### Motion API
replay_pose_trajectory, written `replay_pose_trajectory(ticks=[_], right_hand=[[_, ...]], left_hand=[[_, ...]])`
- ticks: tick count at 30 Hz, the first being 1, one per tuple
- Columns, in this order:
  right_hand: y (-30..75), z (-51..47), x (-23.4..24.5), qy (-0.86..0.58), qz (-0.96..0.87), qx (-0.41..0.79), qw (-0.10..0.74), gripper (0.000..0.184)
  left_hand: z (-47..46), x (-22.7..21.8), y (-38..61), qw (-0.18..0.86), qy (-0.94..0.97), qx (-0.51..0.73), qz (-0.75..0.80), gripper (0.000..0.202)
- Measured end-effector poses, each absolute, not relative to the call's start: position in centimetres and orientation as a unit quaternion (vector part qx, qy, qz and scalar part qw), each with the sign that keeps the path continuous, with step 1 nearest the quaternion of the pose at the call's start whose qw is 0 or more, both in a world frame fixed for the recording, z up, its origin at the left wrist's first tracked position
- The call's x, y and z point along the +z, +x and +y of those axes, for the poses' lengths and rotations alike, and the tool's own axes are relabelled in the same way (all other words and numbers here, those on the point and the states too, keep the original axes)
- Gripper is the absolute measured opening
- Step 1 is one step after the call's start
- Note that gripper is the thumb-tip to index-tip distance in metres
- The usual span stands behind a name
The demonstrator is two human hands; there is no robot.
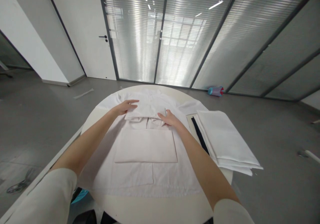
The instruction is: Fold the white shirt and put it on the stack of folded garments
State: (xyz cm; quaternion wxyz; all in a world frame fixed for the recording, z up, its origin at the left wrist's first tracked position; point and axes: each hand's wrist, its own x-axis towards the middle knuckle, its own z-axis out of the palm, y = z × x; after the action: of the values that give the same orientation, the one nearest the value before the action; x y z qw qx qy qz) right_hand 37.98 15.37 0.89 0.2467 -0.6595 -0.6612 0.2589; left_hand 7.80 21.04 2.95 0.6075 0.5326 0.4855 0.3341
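Observation:
A white shirt-like garment (105, 170) is spread over a round table, its sleeves reaching to both sides near the far edge. On it lies a folded white cloth (146, 145), a flat rectangle with a bunched, raised fold (143, 111) at its far end. My left hand (125, 107) rests on the left end of that fold, fingers stretched out and apart. At the fold's right end, my right hand (169, 118) has thumb and finger on the cloth's edge. Its remaining fingers are partly hidden.
To the right, a stack of folded white cloth (225, 139) with a dark strip (200, 135) overhangs the edge of the round table (155, 205). A blue and red striped item (215, 91) lies on the floor by the glass partition. A door (82, 27) stands at the back left.

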Motion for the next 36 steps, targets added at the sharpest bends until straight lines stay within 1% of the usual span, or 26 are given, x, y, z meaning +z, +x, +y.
replay_pose_trajectory(ticks=[2,6,8,9,11,13,15,17,19,21,23,24,26,30,32,34,36], right_hand=[[38.0,15.8,0.7,-0.663,-0.626,0.307,0.271,0.074],[37.6,16.4,0.8,-0.626,-0.540,0.410,0.384,0.053],[37.5,16.6,0.6,-0.594,-0.504,0.480,0.403,0.052],[37.4,16.6,0.3,-0.582,-0.501,0.494,0.407,0.053],[37.4,16.7,-0.3,-0.574,-0.541,0.455,0.415,0.047],[37.4,16.5,-0.8,-0.577,-0.606,0.361,0.411,0.034],[37.4,16.0,-1.2,-0.597,-0.656,0.270,0.375,0.026],[37.4,15.5,-1.0,-0.631,-0.677,0.198,0.322,0.024],[37.3,15.3,-0.3,-0.659,-0.682,0.131,0.287,0.020],[36.9,15.9,1.1,-0.666,-0.685,0.076,0.286,0.014],[36.0,17.1,2.5,-0.648,-0.701,0.050,0.294,0.016],[35.3,17.8,3.1,-0.632,-0.716,0.048,0.292,0.020],[33.8,19.0,3.4,-0.601,-0.751,0.054,0.267,0.030],[31.5,19.1,1.1,-0.576,-0.800,0.054,0.161,0.046],[31.4,18.5,-0.3,-0.574,-0.808,0.050,0.123,0.054],[31.8,18.1,-1.0,-0.577,-0.808,0.051,0.111,0.058],[32.3,17.9,-0.6,-0.577,-0.806,0.054,0.117,0.059]], left_hand=[[20.9,2.2,8.0,0.650,0.505,0.347,0.448,0.081],[19.5,1.0,8.1,0.677,0.485,0.358,0.422,0.089],[18.8,0.6,8.1,0.670,0.493,0.371,0.412,0.096],[18.6,0.5,8.0,0.668,0.498,0.377,0.405,0.098],[18.4,0.3,7.9,0.668,0.502,0.378,0.398,0.102],[18.5,0.1,7.8,0.667,0.509,0.360,0.408,0.103],[18.8,0.0,7.6,0.655,0.528,0.342,0.419,0.102],[19.2,0.0,7.3,0.620,0.560,0.333,0.437,0.098],[19.6,0.3,7.0,0.534,0.606,0.329,0.490,0.088],[20.0,0.9,7.1,0.378,0.655,0.340,0.559,0.073],[20.2,1.6,8.1,0.216,0.699,0.359,0.580,0.058],[20.2,1.7,8.8,0.160,0.723,0.361,0.567,0.052],[20.1,1.5,10.3,0.106,0.777,0.331,0.525,0.048],[19.5,-1.1,11.6,0.104,0.841,0.203,0.491,0.054],[19.5,-2.3,11.2,0.119,0.844,0.169,0.496,0.058],[19.5,-2.7,10.6,0.130,0.842,0.164,0.497,0.060],[19.3,-2.3,10.2,0.144,0.840,0.188,0.488,0.058]])
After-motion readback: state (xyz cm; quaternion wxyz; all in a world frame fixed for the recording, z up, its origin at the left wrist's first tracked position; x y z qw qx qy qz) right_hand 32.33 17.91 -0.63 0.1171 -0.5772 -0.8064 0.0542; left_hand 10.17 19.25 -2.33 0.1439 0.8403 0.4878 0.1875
